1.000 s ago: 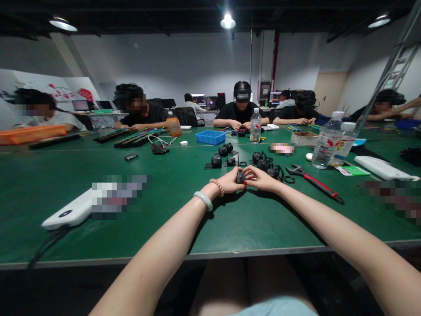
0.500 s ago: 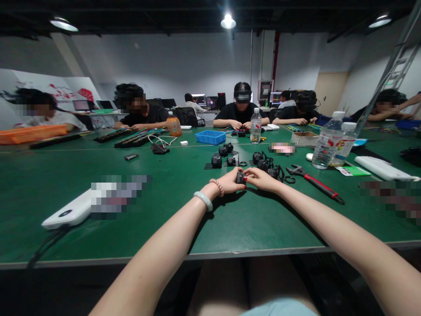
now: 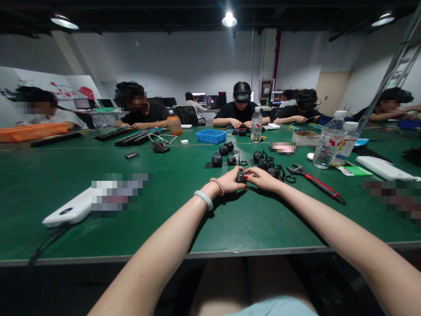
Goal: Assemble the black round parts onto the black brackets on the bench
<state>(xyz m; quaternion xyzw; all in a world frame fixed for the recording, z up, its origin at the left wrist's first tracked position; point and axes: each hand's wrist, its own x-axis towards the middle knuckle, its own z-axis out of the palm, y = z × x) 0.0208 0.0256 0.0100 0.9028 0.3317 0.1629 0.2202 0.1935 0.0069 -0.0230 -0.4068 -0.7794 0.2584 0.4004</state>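
Note:
Between my two hands is a small black plastic part (image 3: 241, 176), just above the green table (image 3: 158, 206). My left hand (image 3: 229, 181) is closed around its left side, with a bead bracelet and a pale bangle on that wrist. On the other side, my right hand (image 3: 259, 178) pinches the same part with thumb and fingertips. Its finer shape is hidden by my fingers. Beyond my hands lie several similar black parts (image 3: 217, 160), and more black parts (image 3: 263, 162) cluster near my right fingers. A black ring (image 3: 290, 179) lies to their right.
An adjustable wrench (image 3: 317, 184) with red-black handle lies right of my hands. Water bottles (image 3: 327, 140) stand behind it. A blue tray (image 3: 211, 136) sits farther back, a white power bank (image 3: 70, 210) at left. Several people work across the table.
Both hands stay in nearly the same place around the black part. The whole view has shifted very slightly.

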